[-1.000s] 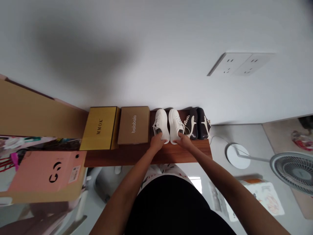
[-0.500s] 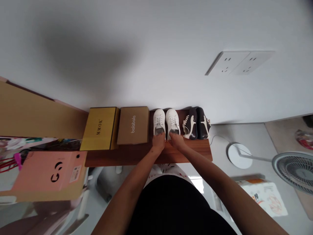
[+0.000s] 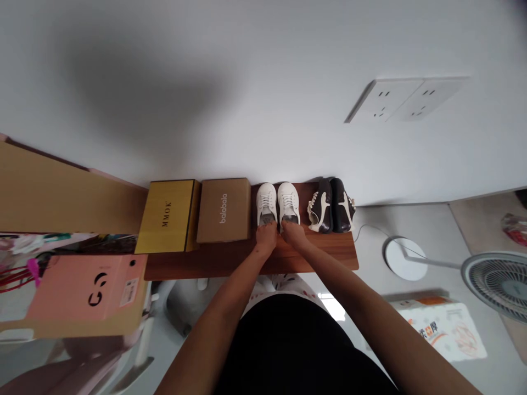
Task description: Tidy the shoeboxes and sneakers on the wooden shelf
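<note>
Two white lace-up sneakers stand side by side, toes to the wall, on a low wooden shelf (image 3: pixel 329 253). My left hand (image 3: pixel 266 238) is closed on the heel of the left white sneaker (image 3: pixel 266 202). My right hand (image 3: pixel 292 235) is closed on the heel of the right white sneaker (image 3: pixel 288 201). The fingertips of both hands are hidden behind the heels.
A pair of dark shoes with white trim (image 3: pixel 332 204) stands right of the sneakers. A brown box (image 3: pixel 224 210) and a yellow box (image 3: pixel 167 215) lie to their left, a pink box (image 3: pixel 86 286) nearer. A fan (image 3: pixel 496 284) and its white base (image 3: pixel 404 258) stand on the floor at the right.
The white sneakers went from tilted on their sides to standing upright and square against the wall. Both hands slid back to the heels.
</note>
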The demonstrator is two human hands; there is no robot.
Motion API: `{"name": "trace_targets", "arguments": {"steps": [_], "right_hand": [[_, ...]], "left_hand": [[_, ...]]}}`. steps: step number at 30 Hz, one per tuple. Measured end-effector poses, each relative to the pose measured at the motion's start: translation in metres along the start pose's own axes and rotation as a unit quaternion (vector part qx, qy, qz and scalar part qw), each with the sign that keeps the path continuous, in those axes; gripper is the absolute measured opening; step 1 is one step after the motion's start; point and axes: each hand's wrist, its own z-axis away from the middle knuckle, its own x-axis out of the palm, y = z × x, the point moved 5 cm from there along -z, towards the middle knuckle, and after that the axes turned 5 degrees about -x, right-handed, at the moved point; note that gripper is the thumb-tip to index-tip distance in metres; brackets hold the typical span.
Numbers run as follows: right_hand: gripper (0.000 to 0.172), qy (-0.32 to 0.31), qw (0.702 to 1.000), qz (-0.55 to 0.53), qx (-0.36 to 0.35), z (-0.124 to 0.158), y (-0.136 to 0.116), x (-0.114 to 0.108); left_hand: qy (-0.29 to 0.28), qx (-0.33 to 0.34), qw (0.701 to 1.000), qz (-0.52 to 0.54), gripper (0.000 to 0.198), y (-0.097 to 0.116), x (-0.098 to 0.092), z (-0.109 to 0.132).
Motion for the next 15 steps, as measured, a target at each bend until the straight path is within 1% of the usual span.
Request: {"name": "trace_targets", "arguments": {"steps": [3,5,7,9,10,12,13,15], "right_hand": [[0.022,0.003,1.000,-0.005,0.005,-0.002,-0.005,0.001],[0.023,0.022,1.000,-0.008,-0.005,0.000,-0.008,0.000],[0.024,0.063,0.997,-0.025,-0.025,0.008,-0.007,-0.003],[0.030,0.124,0.989,-0.067,-0.042,0.022,0.006,-0.007],[0.032,0.162,0.981,-0.095,-0.042,0.032,0.019,-0.009],[0.035,0.251,0.956,-0.152,-0.016,0.054,0.059,-0.014],[0.037,0.302,0.937,-0.174,0.019,0.065,0.086,-0.016],[0.046,0.389,0.891,-0.195,0.126,0.088,0.144,-0.016]], "left_hand": [[0.008,0.001,1.000,-0.014,0.024,-0.001,0.000,0.002],[0.021,0.006,1.000,-0.009,0.024,-0.001,-0.003,0.005],[0.039,0.009,0.999,0.008,0.024,0.000,-0.008,0.010],[0.066,0.009,0.997,0.025,0.026,0.006,-0.013,0.015],[0.080,0.013,0.996,0.036,0.028,0.011,-0.015,0.018],[0.096,0.045,0.992,0.073,0.032,0.030,-0.013,0.022],[0.090,0.076,0.988,0.101,0.033,0.044,-0.008,0.023],[0.054,0.136,0.976,0.162,0.034,0.076,0.007,0.021]]}}
